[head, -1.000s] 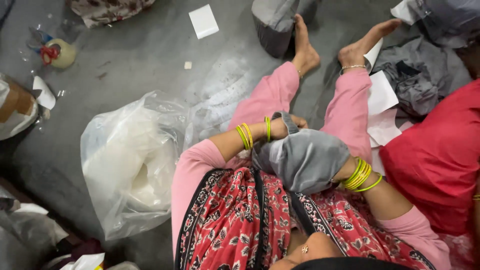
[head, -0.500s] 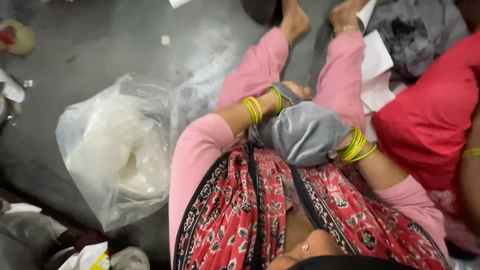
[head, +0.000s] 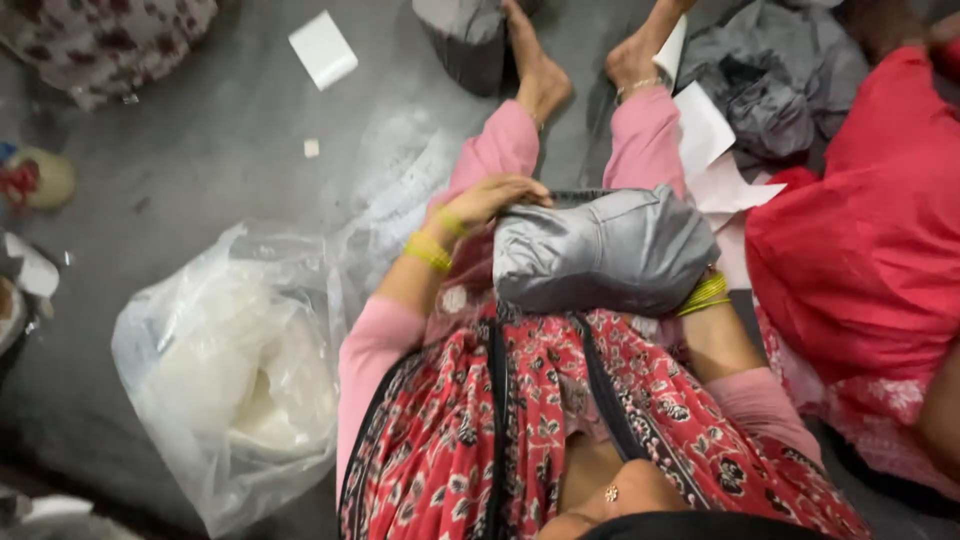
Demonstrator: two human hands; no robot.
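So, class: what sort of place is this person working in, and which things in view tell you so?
Probably an informal floor-level sewing or stuffing workspace: the left hand holds a grey fabric piece on the lap, beside a clear plastic bag of white filling and a grey cloth pile.

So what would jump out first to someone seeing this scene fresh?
The grey fabric piece on the person's lap, mid-frame, with the left hand gripping its upper left edge; the right hand is hidden behind it. Next, the clear plastic bag of white stuffing on the floor at left, and red cloth at right.

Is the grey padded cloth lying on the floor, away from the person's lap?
No, the grey padded cloth rests on the lap, with the left hand gripping its edge.
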